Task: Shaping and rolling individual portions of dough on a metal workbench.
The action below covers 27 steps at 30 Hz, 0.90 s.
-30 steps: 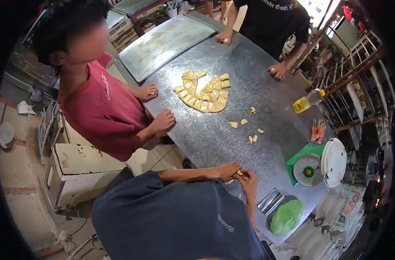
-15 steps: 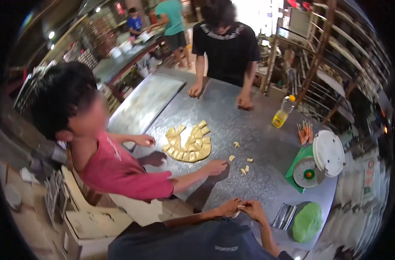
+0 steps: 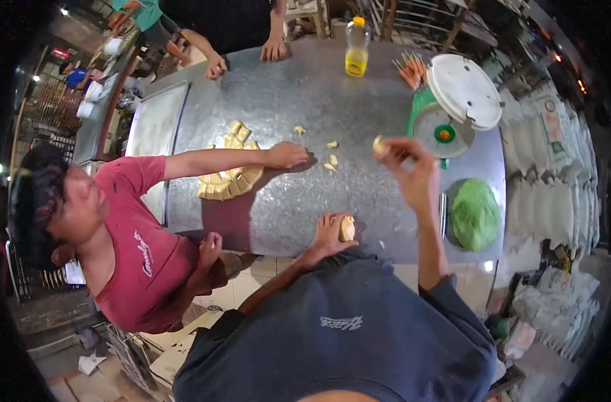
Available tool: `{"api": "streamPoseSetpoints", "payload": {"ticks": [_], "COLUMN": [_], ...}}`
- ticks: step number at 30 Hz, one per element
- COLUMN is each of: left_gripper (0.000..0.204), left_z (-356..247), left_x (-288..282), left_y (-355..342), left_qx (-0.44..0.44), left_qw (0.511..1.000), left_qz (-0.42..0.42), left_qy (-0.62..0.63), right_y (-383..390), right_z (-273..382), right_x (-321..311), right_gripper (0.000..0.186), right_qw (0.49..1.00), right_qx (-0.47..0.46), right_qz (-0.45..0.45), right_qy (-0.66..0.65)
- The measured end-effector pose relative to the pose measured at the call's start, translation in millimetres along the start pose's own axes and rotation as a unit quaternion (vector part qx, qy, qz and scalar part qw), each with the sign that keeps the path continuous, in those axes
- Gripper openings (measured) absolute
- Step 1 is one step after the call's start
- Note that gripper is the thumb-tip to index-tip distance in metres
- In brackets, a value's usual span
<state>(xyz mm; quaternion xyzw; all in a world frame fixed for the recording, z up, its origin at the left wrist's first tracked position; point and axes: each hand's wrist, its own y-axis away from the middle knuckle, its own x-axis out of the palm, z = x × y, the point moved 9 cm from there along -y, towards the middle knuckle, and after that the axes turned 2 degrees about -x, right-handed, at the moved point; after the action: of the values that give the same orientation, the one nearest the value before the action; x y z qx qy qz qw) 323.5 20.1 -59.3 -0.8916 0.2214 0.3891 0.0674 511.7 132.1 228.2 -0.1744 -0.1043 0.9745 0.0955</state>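
My left hand point(image 3: 327, 232) is closed round a pale dough piece point(image 3: 347, 228) at the table's near edge. My right hand point(image 3: 412, 164) is raised over the steel table point(image 3: 386, 201), pinching a small dough bit point(image 3: 379, 145) between thumb and fingers. Small yellowish scraps point(image 3: 331, 161) lie ahead of me. To their left sits a cluster of cut dough squares point(image 3: 223, 187), partly hidden beneath a co-worker's outstretched arm point(image 3: 218, 161). At my right are a metal cutter point(image 3: 443, 214) and a green mound point(image 3: 475, 214).
A green scale point(image 3: 420, 110) with a white top, orange-tipped sticks point(image 3: 407, 70) and an oil bottle point(image 3: 357, 53) stand toward the back. A tray point(image 3: 151, 127) lies left. A co-worker in pink point(image 3: 134, 254) is beside me, another in black point(image 3: 221, 17) opposite. White sacks point(image 3: 546, 194) are piled right.
My hands have separated: the right rose forward with a dough bit, the left stayed low. The pink-shirted co-worker's hand reached across toward the scraps. The view swung about.
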Motion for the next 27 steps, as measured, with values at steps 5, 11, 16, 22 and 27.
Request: {"api": "streamPoseSetpoints", "payload": {"ticks": [5,11,16,22,27], "left_gripper": [0.089,0.087,0.103,0.114,0.106], "left_z": [4.9,15.8,10.9,30.4,25.9], "left_x": [-1.1,6.4,-6.6,-11.5,-6.7], "left_y": [0.7,1.2,-0.1,-2.2,-6.0], "left_qx": [-0.009,-0.065,-0.008,-0.06,-0.034], "left_qw": [0.999,0.997,0.994,0.984,0.992], "left_qz": [-0.005,0.046,0.001,-0.012,0.005], "left_qy": [0.037,0.023,0.113,0.167,0.12], "right_y": [-25.7,-59.3,9.1,145.3,170.6], "right_z": [49.1,-66.8,-239.2,-278.4,-272.1], "right_x": [-62.9,63.5,130.9,144.7,126.5], "right_gripper": [0.026,0.033,0.038,0.037,0.044], "right_qw": [0.94,0.941,0.988,0.916,0.924], "right_qx": [-0.204,-0.263,0.013,0.216,0.254], "right_qz": [-0.261,-0.185,0.045,0.336,0.286], "right_qy": [-0.077,0.107,0.145,0.029,-0.027]}}
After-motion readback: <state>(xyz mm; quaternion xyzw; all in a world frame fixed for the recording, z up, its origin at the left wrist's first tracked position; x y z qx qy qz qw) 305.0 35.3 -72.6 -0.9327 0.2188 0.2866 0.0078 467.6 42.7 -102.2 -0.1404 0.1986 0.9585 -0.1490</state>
